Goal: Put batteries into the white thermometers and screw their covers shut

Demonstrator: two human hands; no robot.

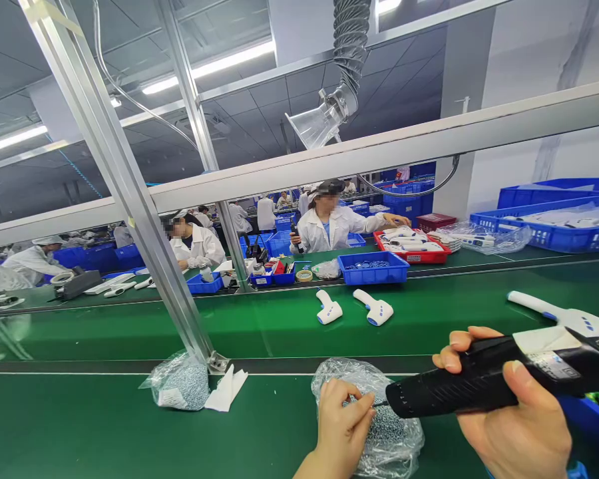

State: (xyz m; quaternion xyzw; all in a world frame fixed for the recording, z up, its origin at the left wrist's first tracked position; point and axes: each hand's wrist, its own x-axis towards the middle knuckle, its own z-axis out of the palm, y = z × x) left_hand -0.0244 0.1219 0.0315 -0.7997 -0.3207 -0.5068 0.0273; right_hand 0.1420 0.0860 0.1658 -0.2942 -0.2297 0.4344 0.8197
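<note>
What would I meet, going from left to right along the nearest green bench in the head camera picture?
Clear plastic bag of small grey parts → white sheet → left hand → black electric screwdriver in the right hand → blue bin

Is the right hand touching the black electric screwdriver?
Touching. The head view shows the right hand wrapped around the black electric screwdriver, with its fingers curled over the top of the grip and its thumb pressed along the side.
</note>
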